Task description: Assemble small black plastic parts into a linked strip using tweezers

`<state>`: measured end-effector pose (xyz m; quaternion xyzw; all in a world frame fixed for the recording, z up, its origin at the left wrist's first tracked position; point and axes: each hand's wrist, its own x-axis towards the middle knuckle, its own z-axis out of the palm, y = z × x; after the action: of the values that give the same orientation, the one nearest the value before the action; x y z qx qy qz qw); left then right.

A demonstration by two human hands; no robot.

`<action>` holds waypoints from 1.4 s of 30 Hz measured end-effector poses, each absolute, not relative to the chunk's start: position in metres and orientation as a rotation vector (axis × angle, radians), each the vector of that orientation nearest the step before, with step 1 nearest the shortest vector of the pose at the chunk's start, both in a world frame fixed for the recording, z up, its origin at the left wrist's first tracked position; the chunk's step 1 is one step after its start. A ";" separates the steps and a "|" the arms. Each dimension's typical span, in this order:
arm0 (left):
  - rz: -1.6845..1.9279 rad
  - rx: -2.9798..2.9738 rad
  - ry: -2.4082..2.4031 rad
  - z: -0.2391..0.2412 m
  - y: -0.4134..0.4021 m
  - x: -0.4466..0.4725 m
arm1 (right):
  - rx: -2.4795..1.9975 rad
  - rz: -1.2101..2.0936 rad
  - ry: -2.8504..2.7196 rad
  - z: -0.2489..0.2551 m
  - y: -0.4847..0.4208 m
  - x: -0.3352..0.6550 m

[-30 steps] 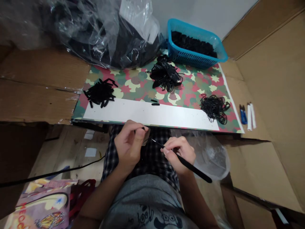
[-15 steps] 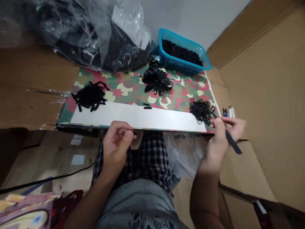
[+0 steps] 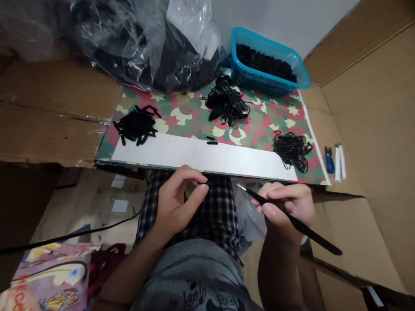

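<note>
My left hand [image 3: 177, 203] hovers over my lap below the board's front edge, fingers curled with thumb and forefinger pinched on something small I cannot make out. My right hand [image 3: 287, 205] is closed around long black tweezers [image 3: 292, 219], tip pointing left toward the left hand. On the camouflage-patterned board [image 3: 194, 116] lie a heap of short black pieces [image 3: 136, 125] at the left, a tangle of black parts [image 3: 227, 103] in the middle and a pile of thin black loops [image 3: 292, 149] at the right. Two loose black pieces [image 3: 210, 140] rest by the white strip [image 3: 201, 156].
A blue basket [image 3: 269, 82] filled with black pieces stands at the back right. A clear plastic bag of black items [image 3: 145, 47] fills the back left. Blue snips [image 3: 330, 159] and white sticks [image 3: 339, 160] lie right of the board. Cardboard surrounds the area.
My right hand has come back from the loop pile at the right to my lap with the tweezers. The left hand stayed over my lap.
</note>
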<state>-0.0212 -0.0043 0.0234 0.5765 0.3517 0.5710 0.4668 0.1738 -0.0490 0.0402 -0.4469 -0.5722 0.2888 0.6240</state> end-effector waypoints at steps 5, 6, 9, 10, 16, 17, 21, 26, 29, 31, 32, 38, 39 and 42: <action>1.464 1.527 0.862 0.020 -0.006 -0.022 | -0.855 0.798 -1.382 0.049 -0.045 0.155; 1.457 1.535 0.863 0.019 -0.007 -0.022 | -0.842 0.804 -1.392 0.049 -0.045 0.153; 1.442 1.569 0.846 0.017 -0.008 -0.022 | -0.843 0.809 -1.410 0.047 -0.043 0.148; 1.441 1.578 0.837 0.016 -0.008 -0.022 | -0.855 0.809 -1.411 0.046 -0.043 0.147; 1.448 1.584 0.811 0.016 -0.007 -0.021 | -0.899 0.815 -1.398 0.041 -0.043 0.144; 1.449 1.584 0.812 0.016 -0.007 -0.020 | -0.901 0.821 -1.395 0.041 -0.043 0.144; 1.451 1.588 0.826 0.016 -0.007 -0.020 | -0.926 0.851 -1.402 0.041 -0.044 0.143; 1.464 1.602 0.832 0.014 -0.007 -0.020 | -0.987 0.871 -1.395 0.042 -0.046 0.140; 1.475 1.602 0.838 0.014 -0.006 -0.020 | -1.021 0.879 -1.347 0.043 -0.047 0.137; 1.475 1.580 0.835 0.016 -0.007 -0.019 | -1.016 0.899 -1.303 0.042 -0.047 0.134; 1.474 1.557 0.830 0.017 -0.007 -0.019 | -0.994 0.905 -1.280 0.040 -0.047 0.133; 1.364 1.228 0.713 0.022 -0.008 -0.016 | -0.814 0.996 -0.996 0.027 -0.042 0.119; 1.332 1.167 0.695 0.022 -0.008 -0.015 | -0.782 1.033 -0.952 0.027 -0.041 0.117; 1.282 1.045 0.684 0.020 -0.009 -0.015 | -0.733 1.094 -0.878 0.031 -0.038 0.112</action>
<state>-0.0145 -0.0089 0.0201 0.4555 0.2982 0.5587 0.6257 0.1117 -0.0384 0.0313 -0.3296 -0.3945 0.4916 0.7029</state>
